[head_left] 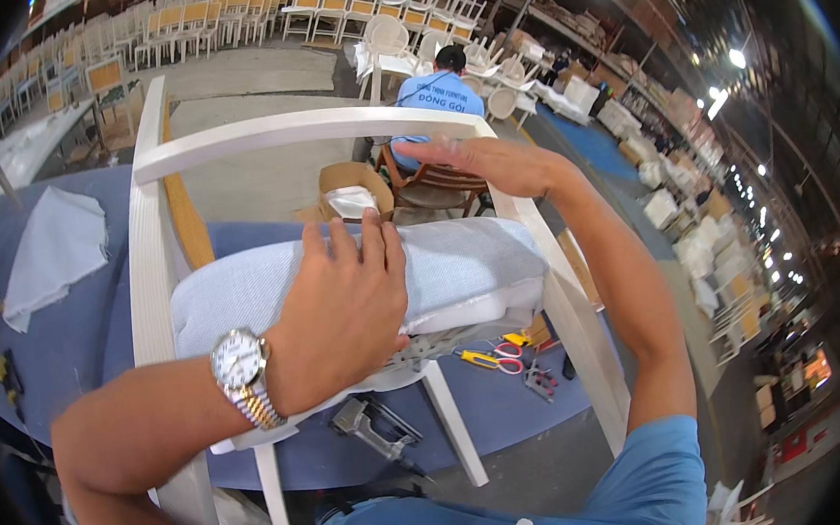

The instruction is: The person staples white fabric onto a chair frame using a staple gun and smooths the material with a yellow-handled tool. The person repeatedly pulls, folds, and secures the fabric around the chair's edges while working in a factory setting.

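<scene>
Hands on a white chair frame at the table's near edge

Cardboard box point(355, 191) holds white cloth; left hand point(345, 308) lies flat, fingers open, on the pale grey cushion point(460, 269); right hand point(491, 163) grips the white chair frame point(281, 130).

A workbench point(70, 329) covered in blue-grey cloth carries a white chair frame point(155, 273) lying on its side. Directly on the cloth lie a folded piece of pale fabric point(54, 252), a grey staple gun point(369, 429), yellow-handled scissors point(487, 359), red-handled scissors point(509, 349) and pliers point(540, 381), all near the chair's legs.
</scene>
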